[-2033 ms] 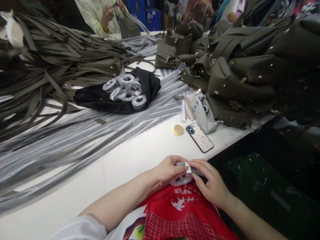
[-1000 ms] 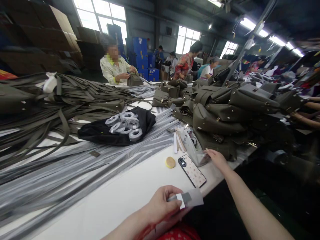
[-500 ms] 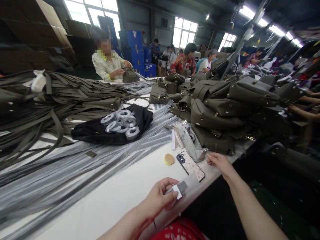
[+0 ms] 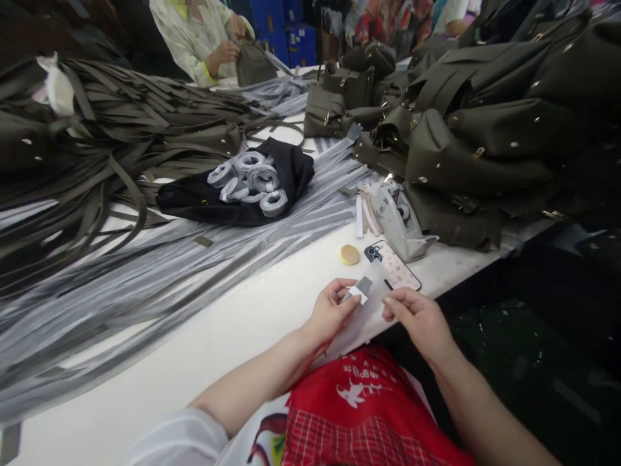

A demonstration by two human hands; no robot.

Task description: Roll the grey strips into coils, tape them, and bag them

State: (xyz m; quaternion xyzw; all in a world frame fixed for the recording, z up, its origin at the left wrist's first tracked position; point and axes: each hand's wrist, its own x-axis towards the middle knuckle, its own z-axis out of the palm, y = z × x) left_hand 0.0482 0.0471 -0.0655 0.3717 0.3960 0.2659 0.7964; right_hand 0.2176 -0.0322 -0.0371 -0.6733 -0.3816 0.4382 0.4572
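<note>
Our left hand (image 4: 334, 312) pinches the film-wrapped strap end (image 4: 369, 288) by its white tab, thumb on top; our right hand (image 4: 418, 318) grips the film's other edge between thumb and forefinger. We hold it above the near edge of the white table (image 4: 233, 336), just in front of the phone (image 4: 398, 270) and the yellow disc (image 4: 348, 254), olive bags (image 4: 466, 155) piled beyond.

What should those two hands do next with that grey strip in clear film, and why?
Probably press the white tab flat onto the film-wrapped strip. The left hand pinches the strip right beside the tab, and the right hand is at the film's edge, close enough to smooth it.
</note>
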